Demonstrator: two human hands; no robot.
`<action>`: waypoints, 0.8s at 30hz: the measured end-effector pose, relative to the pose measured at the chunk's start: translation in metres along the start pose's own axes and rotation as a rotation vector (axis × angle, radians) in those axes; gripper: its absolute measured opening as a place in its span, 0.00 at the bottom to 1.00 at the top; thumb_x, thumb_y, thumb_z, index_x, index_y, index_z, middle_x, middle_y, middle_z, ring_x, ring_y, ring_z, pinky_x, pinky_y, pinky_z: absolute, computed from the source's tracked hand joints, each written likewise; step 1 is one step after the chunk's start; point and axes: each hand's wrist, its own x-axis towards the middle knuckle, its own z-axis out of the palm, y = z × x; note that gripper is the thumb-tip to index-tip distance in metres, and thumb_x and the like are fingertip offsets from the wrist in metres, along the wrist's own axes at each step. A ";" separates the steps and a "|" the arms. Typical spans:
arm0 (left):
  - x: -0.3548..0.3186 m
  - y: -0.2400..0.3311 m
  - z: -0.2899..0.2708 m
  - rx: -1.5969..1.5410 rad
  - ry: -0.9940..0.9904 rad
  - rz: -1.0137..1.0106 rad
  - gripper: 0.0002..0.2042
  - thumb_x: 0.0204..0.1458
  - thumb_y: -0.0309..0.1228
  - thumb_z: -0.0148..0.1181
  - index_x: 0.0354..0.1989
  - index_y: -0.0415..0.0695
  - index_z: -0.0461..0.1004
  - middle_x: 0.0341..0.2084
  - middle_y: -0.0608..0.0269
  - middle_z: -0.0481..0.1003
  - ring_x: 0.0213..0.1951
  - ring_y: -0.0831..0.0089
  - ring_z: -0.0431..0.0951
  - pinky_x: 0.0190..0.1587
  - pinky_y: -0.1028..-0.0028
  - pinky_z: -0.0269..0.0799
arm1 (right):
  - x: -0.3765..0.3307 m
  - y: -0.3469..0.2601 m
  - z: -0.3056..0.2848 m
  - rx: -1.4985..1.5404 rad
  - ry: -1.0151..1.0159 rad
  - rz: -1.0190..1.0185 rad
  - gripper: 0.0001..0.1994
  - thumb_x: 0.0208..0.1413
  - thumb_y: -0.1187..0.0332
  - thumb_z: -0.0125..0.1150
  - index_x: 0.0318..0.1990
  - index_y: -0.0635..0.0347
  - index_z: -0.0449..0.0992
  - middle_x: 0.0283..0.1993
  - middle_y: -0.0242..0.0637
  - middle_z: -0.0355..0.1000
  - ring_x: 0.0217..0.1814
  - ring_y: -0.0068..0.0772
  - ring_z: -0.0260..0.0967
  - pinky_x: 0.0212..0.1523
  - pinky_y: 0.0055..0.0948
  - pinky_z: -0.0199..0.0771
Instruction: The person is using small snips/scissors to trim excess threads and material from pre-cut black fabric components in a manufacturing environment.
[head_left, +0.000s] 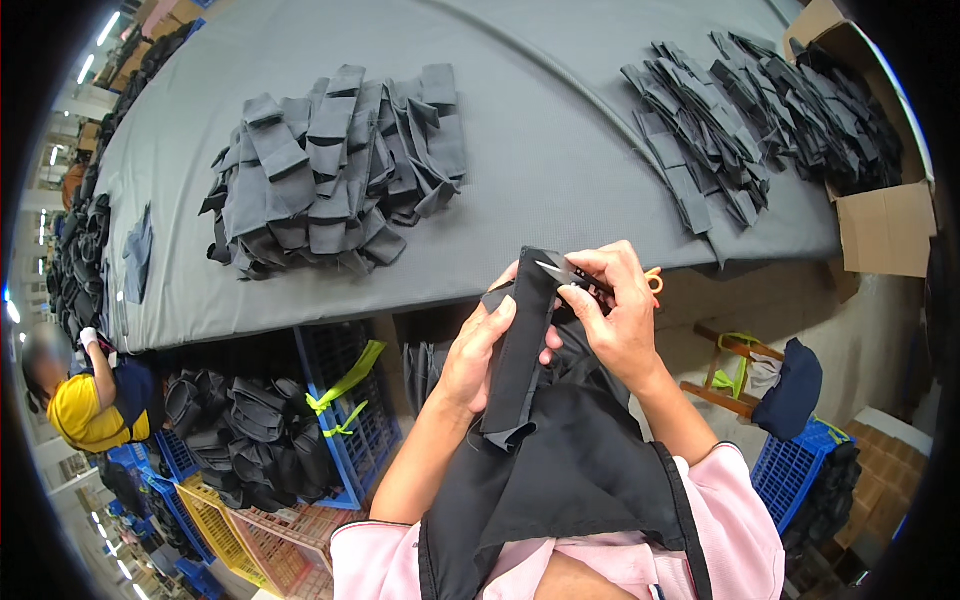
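Note:
A long black fabric strip is held upright in front of my chest, its lower end folded over. My left hand is closed around its left edge, the thumb lying on the front. In my right hand is a pair of scissors, with an orange handle loop showing beyond the fingers. The pale blade tip lies against or just over the upper part of the strip. More black cloth hangs behind the strip, partly hidden by my hands.
Dark fabric pieces are heaped on the grey-covered table; another pile lies right, beside a cardboard box. A blue crate and black bundles stand below left. A person in yellow is far left. A wooden stool stands right.

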 end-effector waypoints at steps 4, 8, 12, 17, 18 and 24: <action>-0.002 0.000 0.002 -0.005 -0.011 -0.038 0.30 0.62 0.39 0.43 0.69 0.44 0.41 0.46 0.53 0.68 0.37 0.68 0.74 0.36 0.70 0.73 | 0.010 -0.008 0.001 0.041 -0.045 0.077 0.10 0.46 0.80 0.63 0.39 0.67 0.75 0.35 0.36 0.64 0.33 0.24 0.66 0.34 0.21 0.69; -0.003 -0.001 0.006 0.004 -0.015 -0.058 0.31 0.62 0.39 0.42 0.69 0.44 0.39 0.47 0.52 0.67 0.37 0.68 0.74 0.36 0.70 0.73 | 0.011 -0.011 0.003 0.031 0.017 0.041 0.11 0.45 0.79 0.64 0.39 0.66 0.76 0.31 0.34 0.64 0.29 0.23 0.64 0.29 0.21 0.67; -0.004 -0.001 0.008 0.009 0.001 -0.047 0.32 0.62 0.39 0.43 0.70 0.45 0.38 0.48 0.50 0.67 0.37 0.68 0.74 0.36 0.70 0.73 | 0.006 -0.006 0.002 -0.100 0.136 -0.149 0.11 0.44 0.74 0.67 0.37 0.59 0.77 0.26 0.32 0.65 0.19 0.26 0.66 0.19 0.24 0.67; -0.005 0.000 0.012 0.026 -0.004 -0.055 0.32 0.62 0.40 0.43 0.70 0.45 0.37 0.49 0.50 0.67 0.36 0.68 0.74 0.36 0.71 0.73 | 0.002 -0.008 -0.005 -0.132 0.124 -0.166 0.11 0.43 0.75 0.67 0.37 0.59 0.77 0.27 0.33 0.66 0.20 0.26 0.66 0.20 0.24 0.67; -0.005 0.000 0.012 0.038 -0.010 -0.059 0.32 0.62 0.40 0.44 0.70 0.45 0.37 0.49 0.50 0.67 0.36 0.68 0.74 0.35 0.71 0.73 | 0.003 -0.008 -0.004 -0.115 0.124 -0.148 0.11 0.43 0.75 0.67 0.37 0.59 0.77 0.27 0.34 0.66 0.20 0.26 0.66 0.20 0.24 0.67; -0.010 0.000 0.015 0.054 -0.003 -0.076 0.32 0.62 0.40 0.43 0.70 0.44 0.37 0.48 0.51 0.67 0.36 0.68 0.74 0.35 0.72 0.72 | 0.002 -0.016 -0.007 -0.021 0.020 -0.051 0.10 0.44 0.79 0.65 0.37 0.66 0.76 0.30 0.34 0.63 0.26 0.22 0.62 0.26 0.20 0.64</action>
